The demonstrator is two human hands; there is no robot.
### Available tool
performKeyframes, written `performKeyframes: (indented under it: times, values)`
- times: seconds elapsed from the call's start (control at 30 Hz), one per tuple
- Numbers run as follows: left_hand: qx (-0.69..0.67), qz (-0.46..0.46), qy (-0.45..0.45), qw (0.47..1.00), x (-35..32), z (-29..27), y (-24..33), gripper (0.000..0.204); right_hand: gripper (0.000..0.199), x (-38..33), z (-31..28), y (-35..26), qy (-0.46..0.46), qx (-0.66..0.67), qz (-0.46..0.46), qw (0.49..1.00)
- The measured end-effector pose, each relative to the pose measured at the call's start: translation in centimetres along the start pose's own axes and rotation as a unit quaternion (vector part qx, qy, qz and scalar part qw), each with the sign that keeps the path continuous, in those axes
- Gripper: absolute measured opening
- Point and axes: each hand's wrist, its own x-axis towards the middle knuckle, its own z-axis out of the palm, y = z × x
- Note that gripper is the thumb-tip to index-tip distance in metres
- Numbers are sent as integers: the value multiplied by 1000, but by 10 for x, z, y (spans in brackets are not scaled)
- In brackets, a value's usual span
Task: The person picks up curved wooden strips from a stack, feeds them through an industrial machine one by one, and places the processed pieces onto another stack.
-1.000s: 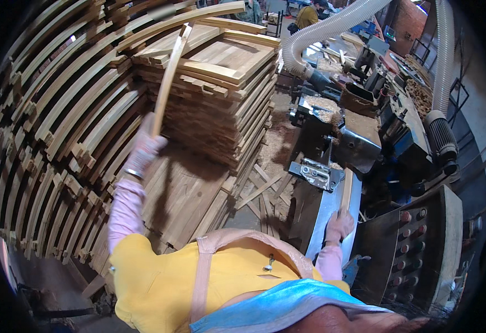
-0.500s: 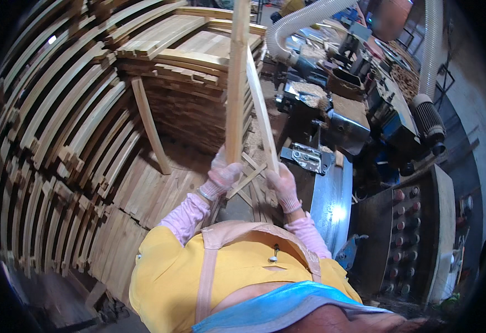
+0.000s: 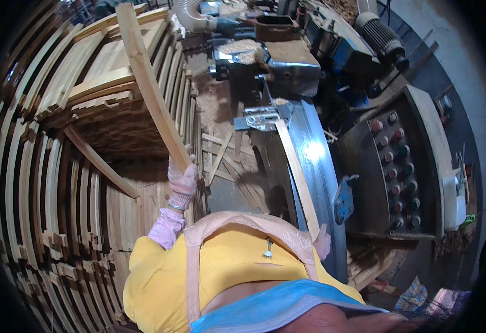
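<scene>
My left hand (image 3: pixel 183 182), in a pale knit glove, is closed round the lower end of a long, slightly curved wooden strip (image 3: pixel 155 94) that slants up to the far left. A second wooden strip (image 3: pixel 297 172) lies along a shiny metal machine bed (image 3: pixel 326 186). Its far end meets a metal guide block (image 3: pixel 262 117). At the strip's near end is my right hand (image 3: pixel 323 242), close to my body and gripping that end. My apron hides part of this hand.
Tall stacks of curved wooden pieces (image 3: pixel 29 183) fill the left side. Thin offcuts (image 3: pixel 221 158) lie on the floor ahead. Right of the bed stand a blue bracket (image 3: pixel 343 200) and a button panel (image 3: pixel 375 152). A ribbed motor (image 3: pixel 377 34) sits at the far right.
The two strips have moved apart. My right hand has drawn back and right, laying its strip on the machine bed. My left hand's strip now tilts left. The view has turned right.
</scene>
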Motion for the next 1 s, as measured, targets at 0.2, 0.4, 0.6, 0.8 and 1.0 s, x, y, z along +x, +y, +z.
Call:
performKeyframes:
  times: [0.2,0.4,0.6,0.8,1.0]
  values:
    - [-26,5,-18,999,4,-3,-5,76,74,-20,-37,3,-30,-57,44,997]
    - [-47,-70,-19,996,-9,-5,-11,80,69,2,-31,-24,62,96,36,993]
    - [117,37,-151,981,5,65,-29,54,77,110,-13,-224,141,243,-244,928]
    - [258,300,-158,905,8,113,0,80,49,106,-54,-347,-254,511,-449,688]
    - [155,166,-279,933,22,94,6,77,48,34,-33,-371,-447,674,-289,513]
